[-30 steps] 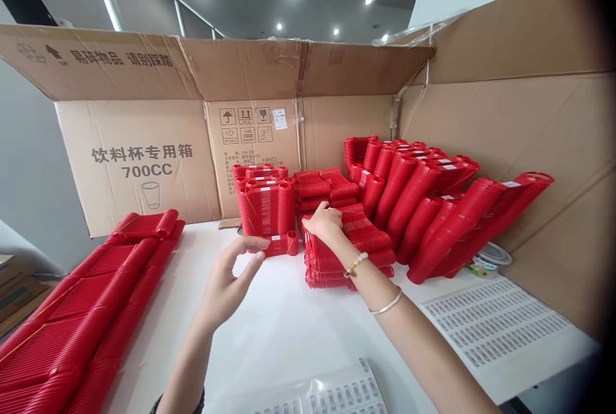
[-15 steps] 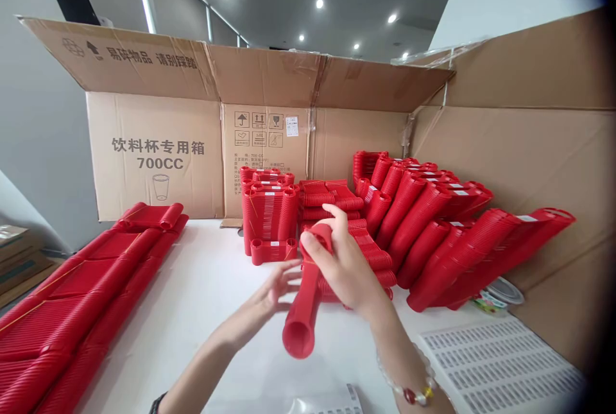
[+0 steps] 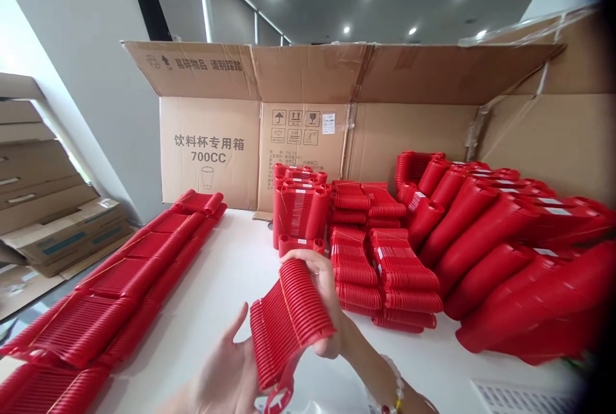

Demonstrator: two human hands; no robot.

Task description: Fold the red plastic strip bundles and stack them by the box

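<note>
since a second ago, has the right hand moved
Yes: judged against the upright brown cardboard wall, the right hand has come leftward and nearer the camera, with a ribbed red plastic bundle in its grip.

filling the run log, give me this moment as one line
right hand: holds red ribbed bundle | left hand: open beside bundle, contact unclear | beyond: red stacks on white table

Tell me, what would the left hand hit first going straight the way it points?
Probably the red bundle held in the right hand; it sits right by the left hand, though whether they touch is unclear.
</note>
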